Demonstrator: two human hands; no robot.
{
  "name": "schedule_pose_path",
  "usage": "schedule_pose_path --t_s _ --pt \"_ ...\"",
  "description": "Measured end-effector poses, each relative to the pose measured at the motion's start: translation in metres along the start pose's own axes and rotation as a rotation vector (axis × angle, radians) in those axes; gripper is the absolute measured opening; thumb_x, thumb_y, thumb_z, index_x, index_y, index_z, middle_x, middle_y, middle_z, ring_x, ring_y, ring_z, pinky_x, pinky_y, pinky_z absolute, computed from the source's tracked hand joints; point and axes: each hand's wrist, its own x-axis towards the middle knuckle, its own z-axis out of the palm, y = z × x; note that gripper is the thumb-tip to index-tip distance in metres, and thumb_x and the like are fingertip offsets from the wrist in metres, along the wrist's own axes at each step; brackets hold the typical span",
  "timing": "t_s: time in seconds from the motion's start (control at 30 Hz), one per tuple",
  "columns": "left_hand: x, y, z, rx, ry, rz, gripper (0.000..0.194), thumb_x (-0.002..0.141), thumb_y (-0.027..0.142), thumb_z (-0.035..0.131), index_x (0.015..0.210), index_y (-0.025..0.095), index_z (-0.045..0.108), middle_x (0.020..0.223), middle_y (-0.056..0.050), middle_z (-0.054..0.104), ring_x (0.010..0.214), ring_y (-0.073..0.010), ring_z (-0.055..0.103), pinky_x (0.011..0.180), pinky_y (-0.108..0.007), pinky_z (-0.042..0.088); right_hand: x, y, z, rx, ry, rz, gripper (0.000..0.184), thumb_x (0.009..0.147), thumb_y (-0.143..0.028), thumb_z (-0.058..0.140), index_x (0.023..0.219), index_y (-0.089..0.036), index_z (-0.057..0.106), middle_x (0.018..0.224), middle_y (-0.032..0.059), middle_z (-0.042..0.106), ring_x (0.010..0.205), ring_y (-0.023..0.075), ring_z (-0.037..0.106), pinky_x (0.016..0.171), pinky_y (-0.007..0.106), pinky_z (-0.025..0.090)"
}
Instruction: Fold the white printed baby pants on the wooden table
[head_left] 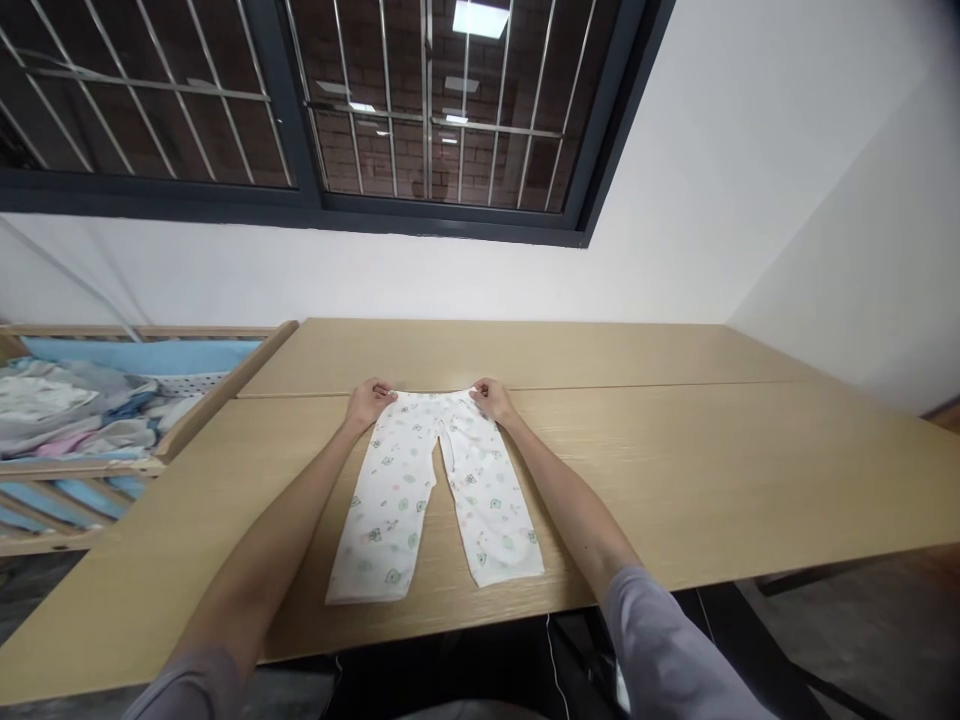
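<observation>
Pretty simple setup here: two hands and one pair of white baby pants (435,490) with a small green and pink print, laid flat on a light wood table (675,480) that's really two tops meeting at a seam. The pants sit right in front of the person, legs pointing back toward them and the waistband at the far end, close to that seam. The left hand (367,403) and right hand (491,400) are each up at a waistband corner, pinching the fabric, with the width of the waist between them. The forearms run down either side of the pant legs, and grey sleeves (667,650) show at the bottom of the view. Off to the left, just beside the table, there's one wooden crib (217,410) with blue padding and a heap of clothes (67,410) inside. Up ahead is one dark-framed window (300,100) with two panes and metal bars, set in a white wall (675,200).
</observation>
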Motion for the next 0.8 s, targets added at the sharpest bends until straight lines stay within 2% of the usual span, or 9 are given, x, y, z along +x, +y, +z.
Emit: schedule_pose_path --t_s 0.13,0.27,0.33,0.43,0.47,0.53,0.6,0.67,0.8 --pt "-0.009 0.027 -0.012 0.101 -0.021 0.000 0.027 0.075 0.032 0.067 0.095 0.016 0.062 0.094 -0.009 0.072 0.089 -0.0202 0.065 0.084 -0.032 0.053 -0.001 -0.002 -0.001 -0.044 -0.032 -0.005 0.014 0.084 -0.027 0.064 0.096 -0.020 0.067 0.093 0.0014 0.072 0.089 0.0151 0.065 0.088 0.027 0.046" --pt "-0.046 0.079 -0.020 0.244 -0.021 0.066 0.036 0.080 0.031 0.064 0.110 0.012 0.058 0.122 -0.023 0.064 0.121 -0.0350 0.055 0.104 -0.049 0.042 0.004 -0.006 -0.010 -0.040 -0.131 0.013 0.016 0.083 -0.029 0.067 0.094 -0.017 0.069 0.087 0.0020 0.073 0.077 0.0134 0.065 0.076 0.023 0.048" --pt "-0.085 0.112 -0.011 0.282 -0.105 0.148 0.031 0.086 0.038 0.059 0.106 0.014 0.060 0.121 -0.022 0.065 0.121 -0.0360 0.056 0.104 -0.049 0.041 0.009 -0.009 -0.017 -0.028 -0.196 0.011 0.016 0.082 -0.029 0.069 0.091 -0.015 0.070 0.085 0.0035 0.074 0.074 0.0137 0.065 0.071 0.022 0.048" --pt "-0.161 0.159 0.016 0.297 -0.307 0.235 0.041 0.084 0.058 0.059 0.092 0.019 0.066 0.089 -0.014 0.072 0.092 -0.0342 0.069 0.087 -0.048 0.051 0.016 -0.015 -0.028 -0.021 -0.285 0.003 0.015 0.081 -0.027 0.071 0.086 -0.013 0.072 0.085 0.0061 0.076 0.077 0.0157 0.067 0.071 0.021 0.049" --pt "-0.188 0.173 0.027 0.299 -0.390 0.262 0.047 0.083 0.065 0.057 0.086 0.019 0.067 0.081 -0.013 0.071 0.084 -0.0345 0.070 0.082 -0.049 0.052 0.018 -0.017 -0.031 -0.024 -0.309 0.000 0.014 0.081 -0.026 0.071 0.084 -0.013 0.072 0.086 0.0068 0.076 0.078 0.0165 0.067 0.072 0.021 0.049" --pt "-0.234 0.193 0.047 0.341 -0.628 0.337 0.059 0.087 0.070 0.043 0.083 0.018 0.072 0.079 -0.020 0.072 0.082 -0.0394 0.071 0.077 -0.055 0.051 0.021 -0.021 -0.035 -0.039 -0.344 -0.004 0.013 0.079 -0.025 0.072 0.082 -0.012 0.073 0.086 0.0077 0.077 0.082 0.0179 0.068 0.072 0.021 0.049" --pt "-0.266 0.205 0.063 0.337 -0.718 0.352 0.065 0.086 0.073 0.039 0.086 0.019 0.076 0.083 -0.027 0.072 0.085 -0.0442 0.071 0.074 -0.060 0.049 0.022 -0.023 -0.036 -0.065 -0.363 -0.006 0.014 0.079 -0.026 0.074 0.080 -0.013 0.073 0.084 0.0075 0.076 0.082 0.0183 0.068 0.072 0.021 0.048" --pt "-0.283 0.208 0.073 0.315 -0.726 0.334 0.068 0.085 0.074 0.039 0.094 0.019 0.078 0.087 -0.031 0.071 0.088 -0.0460 0.070 0.072 -0.062 0.047 0.021 -0.024 -0.034 -0.097 -0.365 -0.004 0.015 0.079 -0.028 0.073 0.080 -0.013 0.073 0.081 0.0067 0.076 0.079 0.0177 0.067 0.070 0.021 0.047" --pt "-0.288 0.205 0.077 0.307 -0.684 0.304 0.053 0.091 0.054 0.038 0.104 0.020 0.076 0.093 -0.030 0.072 0.090 -0.0400 0.072 0.071 -0.059 0.047 0.018 -0.026 -0.028 -0.162 -0.324 0.010 0.015 0.077 -0.027 0.073 0.080 -0.012 0.073 0.079 0.0061 0.074 0.075 0.0169 0.066 0.066 0.021 0.046"
